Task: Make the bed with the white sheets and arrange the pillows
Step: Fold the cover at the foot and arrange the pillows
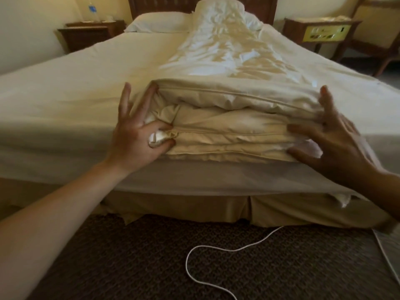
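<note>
A white bed (65, 98) with a smooth fitted sheet fills the view. A white duvet (227, 118) lies in a long strip down the middle, its near end stacked in thick folds at the foot edge. My left hand (138, 137) pinches a bunched corner of the duvet between thumb and forefinger at the stack's left end, with the other fingers spread. My right hand (331, 144), blurred, rests with straight, spread fingers against the stack's right end. One pillow (158, 21) lies at the head on the left. A second pillow (254, 21) peeks out beside the duvet's far end.
Wooden nightstands stand on either side of the headboard, the left nightstand (86, 33) near a water bottle (93, 7), the right nightstand (320, 31) near a wooden chair (381, 44). A white cable (216, 250) loops across the dark carpet (129, 267) at my feet.
</note>
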`<state>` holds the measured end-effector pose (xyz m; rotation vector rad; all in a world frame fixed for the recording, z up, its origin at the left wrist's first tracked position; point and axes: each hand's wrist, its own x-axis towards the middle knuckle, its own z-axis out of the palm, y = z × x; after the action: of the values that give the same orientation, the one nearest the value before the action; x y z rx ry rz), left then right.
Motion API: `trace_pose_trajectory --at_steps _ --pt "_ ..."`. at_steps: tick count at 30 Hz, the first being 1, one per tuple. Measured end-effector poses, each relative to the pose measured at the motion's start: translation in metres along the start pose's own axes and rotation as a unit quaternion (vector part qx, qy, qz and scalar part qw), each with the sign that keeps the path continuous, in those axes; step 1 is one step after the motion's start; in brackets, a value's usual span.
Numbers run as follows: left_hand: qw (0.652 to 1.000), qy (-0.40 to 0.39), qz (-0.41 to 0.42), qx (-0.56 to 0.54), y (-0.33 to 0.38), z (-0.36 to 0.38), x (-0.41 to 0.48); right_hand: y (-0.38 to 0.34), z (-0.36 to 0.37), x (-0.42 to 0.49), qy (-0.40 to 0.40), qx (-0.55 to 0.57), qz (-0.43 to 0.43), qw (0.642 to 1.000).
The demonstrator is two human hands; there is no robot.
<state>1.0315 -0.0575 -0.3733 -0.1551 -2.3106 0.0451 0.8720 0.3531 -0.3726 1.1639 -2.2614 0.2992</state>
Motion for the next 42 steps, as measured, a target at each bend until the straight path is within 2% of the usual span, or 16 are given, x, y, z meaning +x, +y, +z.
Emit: trace_pose_trajectory --at_steps 5,8,11,18,20,22,23,25,27,29,31,33,35,39,40,42 --pt "0.998 0.045 0.034 -0.024 0.006 -0.022 -0.008 0.003 -0.021 -0.003 0.028 -0.04 -0.029 0.998" --pt "0.997 0.026 -0.03 -0.065 0.0 -0.027 -0.005 0.01 -0.027 -0.004 0.003 -0.044 -0.004 0.999" --pt "0.996 -0.003 -0.066 -0.058 0.0 -0.022 0.009 0.016 -0.023 0.0 -0.034 -0.046 -0.036 0.998" --pt "0.996 0.038 0.052 -0.057 0.012 -0.027 0.007 0.046 -0.048 -0.028 -0.009 -0.085 -0.069 0.994" --pt "0.998 0.024 0.04 -0.052 0.019 -0.027 0.008 0.039 -0.046 -0.043 -0.049 -0.067 -0.05 0.995" --pt "0.999 0.011 0.006 -0.049 0.03 -0.032 0.013 0.024 -0.043 -0.042 -0.096 0.025 0.033 0.995" --pt "0.998 0.007 -0.01 -0.059 0.034 -0.036 0.016 0.016 -0.047 -0.035 -0.089 0.068 0.079 0.991" --pt "0.995 0.022 -0.052 -0.087 0.041 -0.048 0.025 0.008 -0.058 -0.018 0.007 0.116 0.135 0.984" --pt "0.985 0.087 -0.108 -0.101 0.047 -0.058 0.039 -0.002 -0.064 0.0 0.093 0.101 0.114 0.984" --pt "0.975 0.14 -0.139 -0.1 0.054 -0.057 0.06 -0.011 -0.057 0.02 0.087 0.084 0.089 0.989" --pt "0.977 0.066 -0.182 -0.093 0.052 -0.038 0.083 -0.024 -0.045 0.04 -0.011 0.067 0.096 0.993" --pt "0.959 -0.115 -0.246 -0.077 0.045 -0.013 0.092 -0.037 -0.029 0.052 -0.132 0.066 0.131 0.98" --pt "0.942 -0.215 -0.258 -0.031 0.033 0.008 0.073 -0.052 -0.013 0.05 -0.187 0.053 0.134 0.972" --pt "0.959 -0.198 -0.201 -0.02 0.019 0.008 0.023 -0.068 -0.018 0.042 -0.198 0.057 0.111 0.972" --pt "0.955 -0.195 -0.217 -0.043 0.017 0.003 0.027 -0.062 -0.026 0.047 -0.17 0.084 0.14 0.972" --pt "0.936 -0.126 -0.307 -0.113 0.016 0.002 0.049 -0.038 -0.03 0.059 -0.13 0.082 0.177 0.972"
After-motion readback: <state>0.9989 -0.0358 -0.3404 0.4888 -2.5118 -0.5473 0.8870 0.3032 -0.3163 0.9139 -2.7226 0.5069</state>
